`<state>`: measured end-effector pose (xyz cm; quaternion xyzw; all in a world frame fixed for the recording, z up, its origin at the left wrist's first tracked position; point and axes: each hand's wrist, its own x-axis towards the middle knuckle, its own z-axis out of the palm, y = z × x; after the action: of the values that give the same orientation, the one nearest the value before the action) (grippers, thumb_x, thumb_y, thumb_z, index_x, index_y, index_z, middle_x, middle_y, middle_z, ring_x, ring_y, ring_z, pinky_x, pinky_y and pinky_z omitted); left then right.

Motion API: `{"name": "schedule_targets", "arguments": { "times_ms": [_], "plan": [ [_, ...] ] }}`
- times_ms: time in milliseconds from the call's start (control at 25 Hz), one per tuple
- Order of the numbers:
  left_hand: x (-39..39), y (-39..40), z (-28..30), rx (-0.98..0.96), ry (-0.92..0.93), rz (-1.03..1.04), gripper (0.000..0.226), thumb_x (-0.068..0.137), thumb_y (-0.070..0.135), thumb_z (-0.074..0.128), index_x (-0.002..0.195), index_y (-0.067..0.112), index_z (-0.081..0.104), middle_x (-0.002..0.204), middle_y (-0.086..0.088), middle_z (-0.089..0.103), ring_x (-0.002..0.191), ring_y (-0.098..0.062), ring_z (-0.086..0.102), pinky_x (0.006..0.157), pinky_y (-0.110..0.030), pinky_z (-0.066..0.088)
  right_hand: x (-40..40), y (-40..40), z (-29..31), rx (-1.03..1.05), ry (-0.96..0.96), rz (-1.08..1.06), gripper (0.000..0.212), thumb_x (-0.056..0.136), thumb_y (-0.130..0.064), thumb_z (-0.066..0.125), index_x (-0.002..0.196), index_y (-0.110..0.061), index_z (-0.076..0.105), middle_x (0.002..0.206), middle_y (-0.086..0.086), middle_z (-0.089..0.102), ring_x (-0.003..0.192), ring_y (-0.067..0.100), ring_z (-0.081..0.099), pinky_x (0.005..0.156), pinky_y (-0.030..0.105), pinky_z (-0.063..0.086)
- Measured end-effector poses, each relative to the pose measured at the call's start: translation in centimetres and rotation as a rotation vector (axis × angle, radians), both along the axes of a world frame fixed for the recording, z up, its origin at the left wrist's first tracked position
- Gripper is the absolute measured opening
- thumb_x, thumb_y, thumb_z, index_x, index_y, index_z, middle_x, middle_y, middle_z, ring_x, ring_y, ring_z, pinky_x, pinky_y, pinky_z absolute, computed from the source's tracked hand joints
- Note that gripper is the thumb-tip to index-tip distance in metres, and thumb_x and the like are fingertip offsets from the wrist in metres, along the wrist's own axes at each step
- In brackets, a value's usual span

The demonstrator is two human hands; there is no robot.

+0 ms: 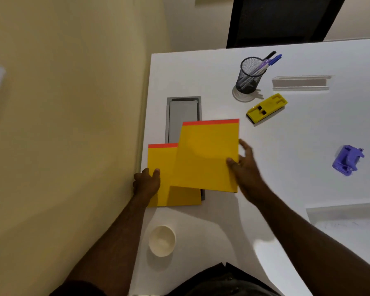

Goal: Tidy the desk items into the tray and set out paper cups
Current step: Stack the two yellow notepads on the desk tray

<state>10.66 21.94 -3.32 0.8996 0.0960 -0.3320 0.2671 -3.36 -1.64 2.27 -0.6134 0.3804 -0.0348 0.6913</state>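
Two yellow folders with red top strips lie near the desk's left edge. My right hand (244, 167) grips the right edge of the upper folder (207, 154), which is lifted slightly and overlaps the lower folder (160, 165). My left hand (146, 182) holds the lower folder's left edge, thumb on top. A white paper cup (162, 240) stands upright near the front edge. A yellow stapler (266, 108) and a purple hole punch (348, 160) lie farther right. No tray shows clearly.
A grey cable hatch (183, 116) sits in the white desk (297, 129), partly under the folders. A black mesh pen holder (250, 75) with pens stands at the back beside a clear acrylic stand (300, 83). Another clear stand (342, 212) is at the right. A dark chair (282, 20) is behind.
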Motion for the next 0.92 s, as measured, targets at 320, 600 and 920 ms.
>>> {"name": "schedule_targets", "arguments": {
  "times_ms": [320,600,920],
  "plan": [
    [0.3,0.3,0.6,-0.237,0.065,0.220,0.054,0.100,0.025,0.044,0.149,0.005,0.032,0.153,-0.015,0.039,0.136,-0.034,0.042,0.110,-0.043,0.038,3.8,6.9,-5.3,-0.101,0.230,0.236,0.052,0.095,-0.015,0.052,0.140,-0.024,0.028,0.136,0.013,0.051,0.108,0.026,0.055,0.090,0.043,0.049],
    [0.1,0.3,-0.2,-0.128,0.010,0.102,0.056,0.091,0.027,0.056,0.137,-0.002,0.044,0.138,-0.027,0.049,0.122,-0.045,0.051,0.102,-0.055,0.047,3.7,6.8,-6.9,-0.366,0.358,0.448,0.043,0.086,-0.019,0.065,0.122,-0.008,0.047,0.119,0.014,0.049,0.100,0.025,0.053,0.085,0.035,0.048],
    [-0.4,0.1,-0.1,-0.022,-0.052,-0.005,0.068,0.091,0.032,0.059,0.149,0.008,0.032,0.152,-0.017,0.033,0.133,-0.038,0.042,0.104,-0.045,0.042,3.0,6.2,-7.9,-0.383,0.341,0.435,0.034,0.085,-0.019,0.066,0.114,-0.008,0.052,0.107,0.012,0.056,0.089,0.017,0.051,0.073,0.027,0.041]
  ]
}}
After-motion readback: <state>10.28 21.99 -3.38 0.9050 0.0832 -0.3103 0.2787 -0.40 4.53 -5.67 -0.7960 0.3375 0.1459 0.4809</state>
